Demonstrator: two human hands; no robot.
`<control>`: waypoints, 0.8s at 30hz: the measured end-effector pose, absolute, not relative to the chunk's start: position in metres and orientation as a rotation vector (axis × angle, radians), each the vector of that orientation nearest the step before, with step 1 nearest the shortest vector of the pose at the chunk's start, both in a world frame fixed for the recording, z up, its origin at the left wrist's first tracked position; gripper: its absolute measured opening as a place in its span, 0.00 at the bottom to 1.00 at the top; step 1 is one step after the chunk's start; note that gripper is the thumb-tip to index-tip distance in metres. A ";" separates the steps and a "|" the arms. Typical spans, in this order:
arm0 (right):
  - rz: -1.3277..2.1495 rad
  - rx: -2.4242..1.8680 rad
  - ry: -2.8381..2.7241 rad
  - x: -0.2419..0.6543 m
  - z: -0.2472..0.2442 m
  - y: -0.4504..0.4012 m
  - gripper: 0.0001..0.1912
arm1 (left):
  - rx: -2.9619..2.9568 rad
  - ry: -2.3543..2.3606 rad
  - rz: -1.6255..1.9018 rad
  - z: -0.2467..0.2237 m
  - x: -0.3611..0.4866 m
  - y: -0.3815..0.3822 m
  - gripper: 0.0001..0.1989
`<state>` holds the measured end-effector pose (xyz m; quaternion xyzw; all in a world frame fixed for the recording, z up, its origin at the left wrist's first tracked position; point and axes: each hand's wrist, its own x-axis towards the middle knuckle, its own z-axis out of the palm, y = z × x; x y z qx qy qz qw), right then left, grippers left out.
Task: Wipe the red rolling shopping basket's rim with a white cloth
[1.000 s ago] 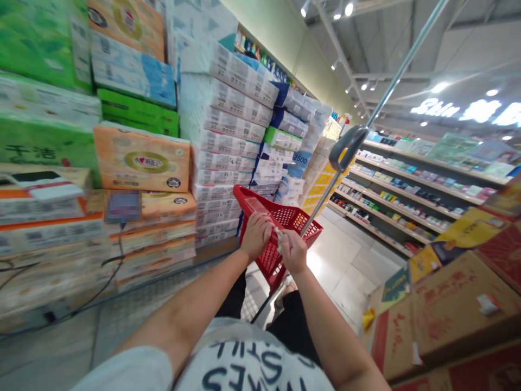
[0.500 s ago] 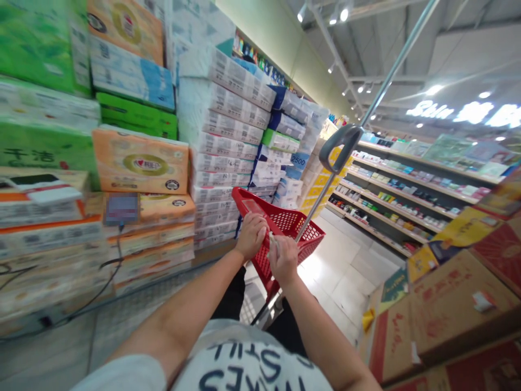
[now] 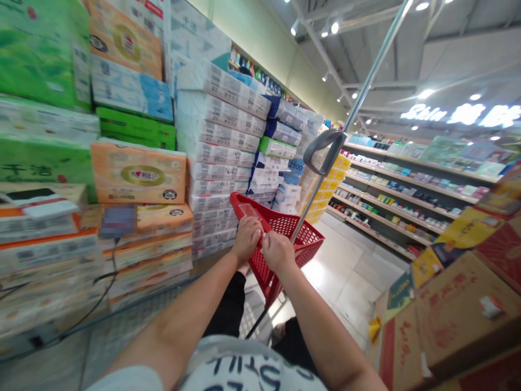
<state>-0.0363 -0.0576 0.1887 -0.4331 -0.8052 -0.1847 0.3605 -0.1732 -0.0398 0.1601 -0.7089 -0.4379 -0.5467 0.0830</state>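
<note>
A red plastic shopping cart [image 3: 311, 239] with a perforated basket stands in front of me, and a metal pole [image 3: 366, 87] with a grey loop handle [image 3: 325, 152] rises from it. My left hand [image 3: 247, 237] is closed round the cart's red handle bar. Close beside it, my right hand [image 3: 278, 251] is closed on the same bar. Something small and pale shows between the fingers of my right hand, too small to name.
Tissue packs [image 3: 140, 172] are stacked at the left, with white paper packs [image 3: 222, 144] beyond them. A phone-like device with a cable lies among them. Cardboard boxes [image 3: 464, 315] are piled at the right. Stocked shelves [image 3: 407, 187] line the back right.
The view has shifted slightly. My right hand has moved up and left along the bar, closer to my left hand. The pole and its grey handle appear further left.
</note>
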 end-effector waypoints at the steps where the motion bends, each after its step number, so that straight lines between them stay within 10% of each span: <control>1: -0.492 -1.125 -2.065 -0.039 0.187 -0.060 0.11 | -2.121 -1.292 -1.649 0.160 -0.175 -0.042 0.17; 24: -0.507 -0.660 -2.089 -0.034 0.148 -0.059 0.21 | -2.217 -1.477 -1.452 0.174 -0.169 -0.065 0.22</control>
